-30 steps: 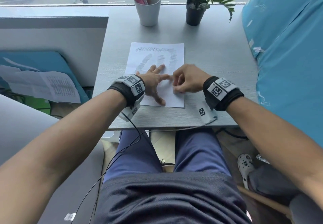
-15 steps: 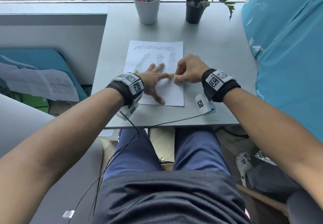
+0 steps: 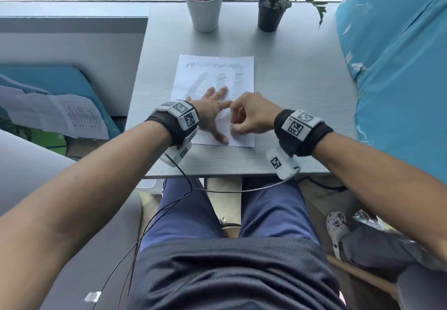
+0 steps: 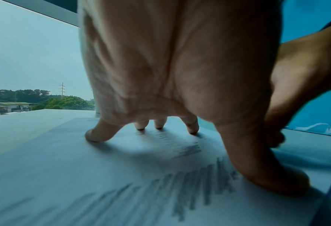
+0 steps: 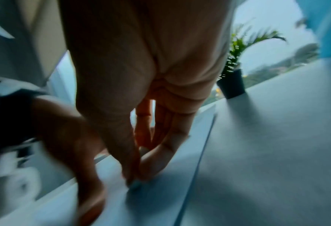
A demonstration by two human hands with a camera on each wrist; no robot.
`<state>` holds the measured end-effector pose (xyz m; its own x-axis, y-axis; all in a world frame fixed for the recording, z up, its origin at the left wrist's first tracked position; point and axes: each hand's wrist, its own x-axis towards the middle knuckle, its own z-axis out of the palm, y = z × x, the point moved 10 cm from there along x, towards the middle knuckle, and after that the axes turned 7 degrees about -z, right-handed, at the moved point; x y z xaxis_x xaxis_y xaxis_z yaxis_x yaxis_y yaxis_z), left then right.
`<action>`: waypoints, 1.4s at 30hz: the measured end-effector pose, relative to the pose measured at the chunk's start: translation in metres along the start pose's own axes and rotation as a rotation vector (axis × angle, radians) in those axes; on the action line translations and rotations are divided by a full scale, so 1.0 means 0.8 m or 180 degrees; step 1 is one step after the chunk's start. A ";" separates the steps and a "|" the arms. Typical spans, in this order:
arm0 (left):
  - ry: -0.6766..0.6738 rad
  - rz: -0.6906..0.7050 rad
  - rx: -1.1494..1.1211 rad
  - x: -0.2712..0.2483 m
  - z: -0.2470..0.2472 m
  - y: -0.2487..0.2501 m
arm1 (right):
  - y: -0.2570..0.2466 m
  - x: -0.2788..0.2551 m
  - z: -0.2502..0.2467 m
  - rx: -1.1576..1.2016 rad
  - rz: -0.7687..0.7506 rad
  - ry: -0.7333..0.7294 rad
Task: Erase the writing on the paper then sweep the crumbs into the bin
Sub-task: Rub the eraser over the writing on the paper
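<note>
A white sheet of paper [image 3: 215, 68] with grey pencil scribbles [image 3: 238, 77] lies on the grey table [image 3: 297, 97]. My left hand [image 3: 214, 116] lies spread flat on the lower half of the sheet, fingertips [image 4: 95, 136] pressing it down. Just to its right, my right hand [image 3: 235, 128] is curled, with thumb and fingers pinching a small pale eraser [image 5: 135, 186] against the paper near its lower right part. In the left wrist view the scribbles [image 4: 189, 149] run under and in front of the palm. The right wrist view is blurred by motion.
A white cup of pens [image 3: 204, 7] and a small potted plant [image 3: 271, 15] stand at the far edge by the window. A blue fabric mass [image 3: 399, 68] borders the table's right side. Loose printed sheets [image 3: 60, 114] lie to the left, below table level. No bin shows.
My right hand moved away from me along the sheet, then came back toward the near edge. The left hand has stayed pressed on the paper.
</note>
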<state>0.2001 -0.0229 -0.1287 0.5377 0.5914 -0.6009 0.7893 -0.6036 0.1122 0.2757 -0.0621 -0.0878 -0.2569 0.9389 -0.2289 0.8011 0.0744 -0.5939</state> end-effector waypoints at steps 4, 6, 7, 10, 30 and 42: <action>0.0025 0.0053 -0.0032 0.000 -0.001 0.004 | 0.033 0.008 -0.058 -0.0045 0.0327 0.0797; 0.0012 0.0023 -0.0042 0.000 0.000 0.001 | 0.013 0.006 -0.024 -0.0083 0.0121 0.0431; 0.0012 0.0015 -0.0062 0.000 0.001 0.000 | -0.002 0.003 -0.002 -0.0067 -0.0028 0.0157; 0.0031 0.0049 -0.0081 0.000 0.000 0.002 | 0.015 0.008 -0.020 -0.0007 0.0155 0.0273; 0.0048 0.0065 -0.0200 0.002 0.002 -0.003 | 0.025 0.019 -0.061 -0.0211 0.0294 0.0800; 0.0038 0.0086 -0.0219 0.004 0.005 -0.006 | -0.011 0.014 -0.016 -0.0255 -0.0057 0.0341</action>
<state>0.1967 -0.0201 -0.1343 0.5623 0.5820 -0.5874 0.7927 -0.5816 0.1825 0.2728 -0.0481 -0.0755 -0.2157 0.9674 -0.1326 0.8386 0.1140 -0.5328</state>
